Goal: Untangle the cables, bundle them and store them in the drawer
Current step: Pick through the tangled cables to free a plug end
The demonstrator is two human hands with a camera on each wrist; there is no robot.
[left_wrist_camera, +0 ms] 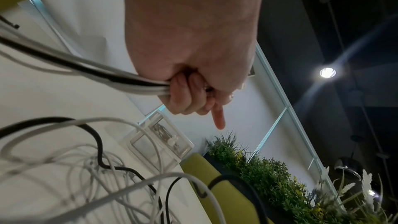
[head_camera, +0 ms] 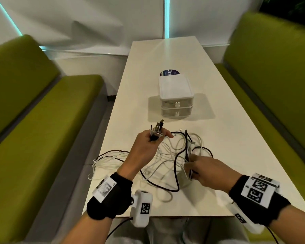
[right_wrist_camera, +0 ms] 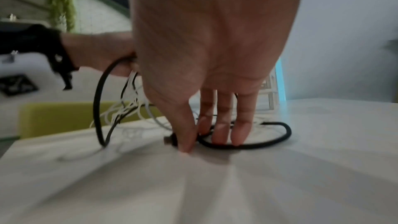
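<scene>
A tangle of white and black cables [head_camera: 165, 155] lies on the white table [head_camera: 227, 147] in front of me. My left hand [head_camera: 152, 139] is raised above the tangle and grips a bunch of cable ends [head_camera: 158, 128] whose plugs stick up; its index finger points forward. From below, the gripped strands [left_wrist_camera: 96, 74] run out of the left hand [left_wrist_camera: 189, 94]. My right hand [head_camera: 197, 166] is down on the table at the tangle's right side. There my right hand [right_wrist_camera: 200, 135] pinches the plug end of a black cable [right_wrist_camera: 269, 139] between thumb and fingers. The white two-drawer unit [head_camera: 176, 101] stands beyond, both drawers closed.
A round blue label [head_camera: 169, 73] lies behind the drawer unit. Green benches [head_camera: 42, 129] flank the table on both sides. Some cable loops hang over the table's left edge [head_camera: 99, 161]. Artificial plants [left_wrist_camera: 269, 185] stand behind the right bench.
</scene>
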